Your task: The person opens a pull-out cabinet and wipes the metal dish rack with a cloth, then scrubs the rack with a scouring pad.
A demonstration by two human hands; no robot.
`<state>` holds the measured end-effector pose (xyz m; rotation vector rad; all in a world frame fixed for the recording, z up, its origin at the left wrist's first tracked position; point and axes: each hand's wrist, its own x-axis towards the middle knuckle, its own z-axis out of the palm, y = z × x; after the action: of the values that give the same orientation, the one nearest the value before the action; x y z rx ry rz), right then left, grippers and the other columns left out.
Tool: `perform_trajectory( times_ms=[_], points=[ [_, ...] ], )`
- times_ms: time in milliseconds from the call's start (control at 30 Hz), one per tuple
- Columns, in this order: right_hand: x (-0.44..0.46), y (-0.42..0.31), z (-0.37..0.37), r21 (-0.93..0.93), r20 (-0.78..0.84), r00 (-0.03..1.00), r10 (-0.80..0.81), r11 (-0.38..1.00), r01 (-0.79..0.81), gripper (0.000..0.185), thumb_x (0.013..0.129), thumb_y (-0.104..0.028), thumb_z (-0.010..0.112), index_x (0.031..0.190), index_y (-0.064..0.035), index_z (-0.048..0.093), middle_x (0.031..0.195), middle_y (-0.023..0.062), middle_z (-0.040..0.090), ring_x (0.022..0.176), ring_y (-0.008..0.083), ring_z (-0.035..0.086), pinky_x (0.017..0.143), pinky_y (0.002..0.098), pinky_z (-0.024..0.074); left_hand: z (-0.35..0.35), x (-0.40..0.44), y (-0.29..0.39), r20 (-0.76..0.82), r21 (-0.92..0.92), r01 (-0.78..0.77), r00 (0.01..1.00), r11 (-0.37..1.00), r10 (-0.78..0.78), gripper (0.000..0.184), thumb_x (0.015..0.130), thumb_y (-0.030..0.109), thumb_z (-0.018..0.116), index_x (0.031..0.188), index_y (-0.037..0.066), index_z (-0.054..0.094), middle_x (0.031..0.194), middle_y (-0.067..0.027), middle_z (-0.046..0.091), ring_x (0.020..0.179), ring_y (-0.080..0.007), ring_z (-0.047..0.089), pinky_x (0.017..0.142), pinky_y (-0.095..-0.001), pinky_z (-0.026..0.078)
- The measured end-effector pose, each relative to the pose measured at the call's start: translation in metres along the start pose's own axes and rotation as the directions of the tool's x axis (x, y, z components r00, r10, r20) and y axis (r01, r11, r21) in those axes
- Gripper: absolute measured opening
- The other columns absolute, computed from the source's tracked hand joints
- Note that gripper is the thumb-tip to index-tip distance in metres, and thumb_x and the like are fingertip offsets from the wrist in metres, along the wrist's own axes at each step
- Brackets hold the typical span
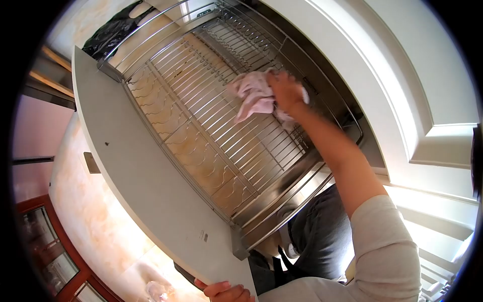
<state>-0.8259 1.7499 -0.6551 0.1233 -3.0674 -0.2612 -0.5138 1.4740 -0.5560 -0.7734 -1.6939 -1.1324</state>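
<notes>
Reaching over a wire rack (192, 117) with a pink cloth (254, 95), drawer front (141, 176) in hand

Stretching the right hand (287, 90) out over the pulled-out rack, probably to cover the bars farther from the drawer front. Resting palm-down on the pink cloth, bunched in loose folds on top of the bars, perhaps to let a thick wad meet several wires at once. Too blurred there to tell clamped fingers from flat, pressing ones. Curling the fingers of the left hand (226, 292) over the edge of the drawer front, clamped on it at the bottom of the view, likely to steady it against the push of the other arm. Keeping dark trouser legs (317, 226) just beside the near end of the rack, apparently for reach. Beyond the far end, well apart from both hands: a black plastic bag (113, 32).
</notes>
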Motion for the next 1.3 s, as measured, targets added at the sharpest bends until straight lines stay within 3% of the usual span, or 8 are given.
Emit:
perform_trajectory(
  times_ms=[133,233,300,400,733,833,1100,1300],
  points=[
    [0.013,0.029,0.027,-0.189,0.016,0.998,0.061,0.980,-0.057,0.053,0.072,-0.015,0.062,0.120,-0.0146,0.041,0.110,0.0167,0.049,0.091,0.0310,0.057,0.072,0.0389,0.0492,0.013,0.011,-0.003,-0.067,-0.050,0.043,0.997,0.998,-0.047,0.019,0.079,0.022,0.046,0.061,0.017,0.040,0.052,0.0031,0.047,0.049,-0.0143,0.044,0.069,-0.0401,0.034],
    [0.001,0.013,0.028,0.056,0.049,0.947,0.318,0.945,-0.321,0.055,0.071,-0.026,0.064,0.117,-0.0099,0.041,0.110,0.0169,0.050,0.090,0.0333,0.058,0.071,0.0390,0.0496,0.020,0.014,-0.004,-0.215,-0.110,-0.022,0.977,0.994,-0.002,0.016,0.079,0.025,0.047,0.067,0.017,0.042,0.050,0.0023,0.045,0.051,-0.0146,0.044,0.070,-0.0391,0.033],
    [-0.010,-0.005,0.014,0.306,0.154,0.869,0.471,0.813,-0.495,0.055,0.067,-0.032,0.067,0.113,-0.0129,0.044,0.108,0.0170,0.051,0.092,0.0351,0.056,0.073,0.0439,0.0471,0.004,0.003,0.011,0.012,0.096,0.163,0.986,0.982,-0.165,0.006,0.080,0.022,0.050,0.080,0.017,0.047,0.063,0.0013,0.053,0.067,-0.0148,0.051,0.082,-0.0435,0.031],
    [-0.026,-0.037,0.007,0.421,0.212,0.880,0.425,0.773,-0.474,0.061,0.063,-0.037,0.068,0.114,-0.0136,0.042,0.104,0.0182,0.054,0.094,0.0349,0.055,0.074,0.0447,0.0463,0.004,0.012,0.030,-0.028,0.155,0.471,0.881,0.869,-0.472,0.012,0.060,0.030,0.049,0.054,0.020,0.047,0.064,0.0073,0.049,0.083,-0.0179,0.045,0.098,-0.0459,0.019],
    [-0.175,-0.168,-0.051,0.816,0.329,0.929,-0.171,0.547,-0.188,0.051,0.062,-0.014,0.061,0.112,-0.0118,0.055,0.099,0.0173,0.058,0.095,0.0354,0.055,0.078,0.0414,0.0461,-0.027,0.033,0.027,0.490,0.320,0.369,0.724,0.873,-0.486,0.013,0.062,0.023,0.044,0.061,0.012,0.050,0.080,-0.0042,0.052,0.098,-0.0265,0.045,0.096,-0.0537,0.023],
    [-0.179,-0.143,-0.080,0.732,0.620,0.768,-0.159,0.469,-0.494,0.052,0.061,-0.013,0.063,0.112,-0.0116,0.055,0.093,0.0142,0.062,0.087,0.0310,0.060,0.077,0.0372,0.0479,-0.027,0.032,0.031,0.484,0.326,0.389,0.714,0.861,-0.506,0.012,0.063,0.021,0.044,0.061,0.010,0.050,0.082,-0.0063,0.052,0.098,-0.0283,0.046,0.096,-0.0551,0.023],
    [-0.240,-0.045,-0.203,0.622,0.782,0.552,0.290,-0.310,-0.719,0.043,0.061,0.005,0.065,0.102,0.0029,0.053,0.091,0.0133,0.062,0.080,0.0230,0.061,0.071,0.0333,0.0500,-0.024,0.094,0.080,0.558,0.581,0.466,0.368,0.667,-0.743,0.024,0.065,0.012,0.057,0.087,0.003,0.054,0.115,-0.0169,0.047,0.116,-0.0340,0.038,0.098,-0.0522,0.026],
    [-0.314,0.003,-0.298,0.162,0.925,0.374,-0.068,-0.820,-0.549,0.032,0.073,-0.008,0.049,0.102,0.0043,0.048,0.091,0.0179,0.057,0.085,0.0306,0.058,0.081,0.0412,0.0472,-0.123,0.186,0.189,0.456,0.594,0.752,-0.021,0.287,-0.890,0.031,0.066,0.012,0.061,0.094,0.002,0.054,0.107,-0.0194,0.050,0.104,-0.0359,0.044,0.091,-0.0460,0.033]
  ],
)
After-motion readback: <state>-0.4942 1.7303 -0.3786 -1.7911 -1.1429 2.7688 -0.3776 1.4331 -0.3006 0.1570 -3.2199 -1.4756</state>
